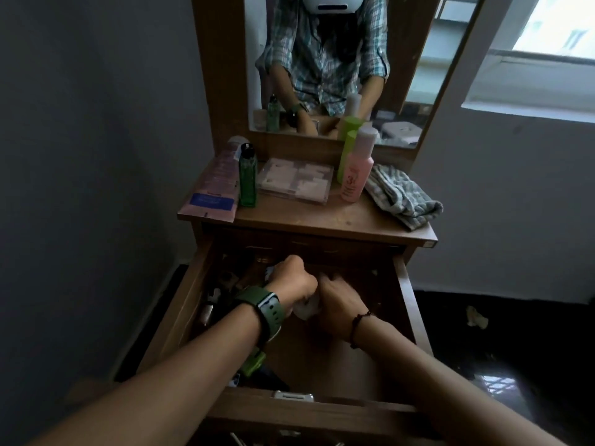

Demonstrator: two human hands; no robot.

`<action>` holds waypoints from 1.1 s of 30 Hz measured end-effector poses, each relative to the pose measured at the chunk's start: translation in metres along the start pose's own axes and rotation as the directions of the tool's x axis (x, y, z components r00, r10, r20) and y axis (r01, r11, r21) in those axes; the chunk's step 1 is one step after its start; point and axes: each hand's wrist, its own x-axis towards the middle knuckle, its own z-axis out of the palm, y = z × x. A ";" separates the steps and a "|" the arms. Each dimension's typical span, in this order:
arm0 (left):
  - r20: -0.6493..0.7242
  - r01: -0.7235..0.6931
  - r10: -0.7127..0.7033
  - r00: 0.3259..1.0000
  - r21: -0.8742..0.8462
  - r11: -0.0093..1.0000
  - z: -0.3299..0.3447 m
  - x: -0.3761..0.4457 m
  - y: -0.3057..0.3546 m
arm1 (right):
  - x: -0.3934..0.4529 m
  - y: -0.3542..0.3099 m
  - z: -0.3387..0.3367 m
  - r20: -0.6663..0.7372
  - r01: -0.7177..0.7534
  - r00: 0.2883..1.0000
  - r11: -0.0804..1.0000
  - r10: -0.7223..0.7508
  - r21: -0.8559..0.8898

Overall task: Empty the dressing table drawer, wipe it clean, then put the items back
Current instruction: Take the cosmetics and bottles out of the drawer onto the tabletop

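— Where are my hands?
— Both are in the open drawer [406,294], my left hand [291,278] beside my right hand [338,300].
— And the cloth [402,196]?
— On the tabletop [322,217], right of the bottles [352,175].

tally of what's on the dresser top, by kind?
Bottles: 3 — dark green bottle, lime green bottle, pink bottle
Tubes: 1 — pink tube
Clear boxes: 1 — clear plastic box
Cloths: 1 — checked cloth
Total: 6
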 end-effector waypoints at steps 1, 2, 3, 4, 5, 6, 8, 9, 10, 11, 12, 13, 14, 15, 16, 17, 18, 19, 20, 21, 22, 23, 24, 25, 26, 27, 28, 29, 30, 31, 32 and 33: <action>-0.026 0.007 -0.009 1.000 -0.056 0.998 -0.002 -0.003 0.001 | -0.005 -0.001 -0.005 -0.037 0.015 0.999 1.000 -0.014 0.000; -0.047 -0.011 0.006 0.999 -0.111 0.994 -0.007 -0.007 0.003 | -0.012 -0.001 -0.011 -0.095 0.034 0.995 0.999 -0.032 0.017; -0.065 -0.056 0.045 0.997 -0.179 0.982 -0.013 -0.010 0.006 | -0.020 -0.001 -0.018 -0.180 0.058 0.982 0.997 -0.049 0.045; -0.086 -0.120 0.101 0.991 -0.255 0.959 -0.021 -0.014 0.012 | -0.029 -0.001 -0.028 -0.283 0.082 0.957 0.994 -0.057 0.078; -0.106 -0.191 0.165 0.981 -0.329 0.925 -0.029 -0.018 0.018 | -0.036 0.000 -0.039 -0.396 0.109 0.916 0.989 -0.061 0.099; -0.122 -0.261 0.231 0.965 -0.385 0.885 -0.037 -0.022 0.026 | -0.039 0.001 -0.050 -0.489 0.126 0.870 0.987 -0.062 0.098; -0.110 -0.335 0.322 0.940 -0.459 0.823 -0.047 -0.024 0.042 | -0.036 0.003 -0.072 -0.617 0.110 0.786 0.990 -0.034 0.086; -0.079 -0.336 0.345 0.935 -0.506 0.795 -0.050 -0.023 0.050 | -0.031 0.004 -0.081 -0.653 0.083 0.757 0.992 0.000 0.097; -0.043 -0.318 0.355 0.934 -0.556 0.768 -0.052 -0.022 0.056 | -0.025 0.004 -0.088 -0.668 0.055 0.743 0.993 0.032 0.108; -0.019 -0.295 0.355 0.935 -0.598 0.745 -0.052 -0.021 0.060 | -0.018 0.004 -0.093 -0.670 0.026 0.740 0.994 0.054 0.110; -0.007 -0.271 0.345 0.939 -0.631 0.727 -0.051 -0.020 0.063 | -0.011 0.004 -0.095 -0.667 -0.002 0.741 0.995 0.070 0.102; 0.000 -0.245 0.326 0.945 -0.662 0.709 -0.051 -0.019 0.063 | -0.005 0.003 -0.096 -0.664 -0.030 0.744 0.996 0.079 0.086; 0.005 -0.220 0.308 0.951 -0.688 0.691 -0.052 -0.019 0.061 | -0.001 0.002 -0.097 -0.659 -0.055 0.748 0.997 0.082 0.062; 0.009 -0.207 0.297 0.955 -0.699 0.684 -0.054 -0.020 0.057 | 0.002 0.001 -0.096 -0.655 -0.078 0.752 0.996 0.081 0.034; 0.013 -0.203 0.292 0.956 -0.689 0.695 -0.058 -0.021 0.051 | 0.003 0.001 -0.096 -0.654 -0.092 0.752 0.996 0.074 0.007; 0.020 -0.204 0.289 0.957 -0.662 0.721 -0.065 -0.023 0.043 | 0.002 -0.001 -0.094 -0.668 -0.087 0.742 0.996 0.055 -0.015; 0.027 -0.209 0.289 0.957 -0.626 0.752 -0.072 -0.024 0.033 | -0.001 -0.003 -0.091 -0.696 -0.057 0.717 0.998 0.021 -0.029; 0.033 -0.216 0.289 0.957 -0.583 0.783 -0.080 -0.025 0.021 | -0.006 -0.006 -0.086 -0.730 0.000 0.683 0.999 -0.024 -0.032; 0.033 -0.216 0.275 0.961 -0.533 0.818 -0.088 -0.027 0.008 | -0.013 -0.011 -0.079 -0.748 0.074 0.659 0.997 -0.074 -0.033; 0.030 -0.201 0.243 0.970 -0.469 0.860 -0.095 -0.029 -0.005 | -0.018 -0.017 -0.070 -0.731 0.144 0.670 0.989 -0.126 -0.038; 0.022 -0.179 0.200 0.979 -0.368 0.913 -0.100 -0.031 -0.018 | -0.022 -0.023 -0.060 -0.676 0.199 0.716 0.979 -0.175 -0.043; 0.011 -0.146 0.152 0.988 -0.218 0.965 -0.104 -0.031 -0.030 | -0.022 -0.029 -0.047 -0.584 0.240 0.782 0.970 -0.217 -0.038; 0.007 -0.097 0.098 0.995 -0.040 0.994 -0.105 -0.030 -0.040 | -0.020 -0.035 -0.034 -0.462 0.274 0.849 0.961 -0.257 -0.032; 0.009 -0.049 0.048 0.999 0.131 0.990 -0.105 -0.030 -0.048 | -0.015 -0.040 -0.023 -0.341 0.303 0.891 0.952 -0.299 -0.043; 0.002 -0.021 0.022 1.000 0.265 0.964 -0.105 -0.030 -0.053 | -0.008 -0.045 -0.013 -0.245 0.325 0.911 0.944 -0.331 -0.065; -0.009 -0.015 0.019 1.000 0.348 0.938 -0.105 -0.030 -0.055 | -0.001 -0.049 -0.006 -0.181 0.333 0.922 0.940 -0.342 -0.080; -0.011 -0.026 0.033 0.999 0.393 0.919 -0.103 -0.031 -0.057 | 0.006 -0.053 -0.001 -0.137 0.329 0.931 0.941 -0.337 -0.084; -0.004 -0.052 0.060 0.998 0.435 0.899 -0.100 -0.030 -0.057 | 0.014 -0.055 0.003 -0.095 0.319 0.940 0.944 -0.327 -0.087; 0.013 -0.084 0.089 0.996 0.480 0.873 -0.094 -0.030 -0.057 | 0.022 -0.056 0.006 -0.043 0.310 0.948 0.946 -0.315 -0.097; 0.038 -0.113 0.109 0.993 0.520 0.847 -0.087 -0.030 -0.057 | 0.030 -0.057 0.008 0.012 0.301 0.953 0.947 -0.301 -0.112; 0.067 -0.128 0.109 0.992 0.553 0.824 -0.079 -0.029 -0.057 | 0.037 -0.057 0.008 0.056 0.301 0.954 0.946 -0.296 -0.125; 0.087 -0.127 0.095 0.992 0.582 0.803 -0.071 -0.027 -0.057 | 0.044 -0.058 0.007 0.096 0.315 0.948 0.938 -0.304 -0.142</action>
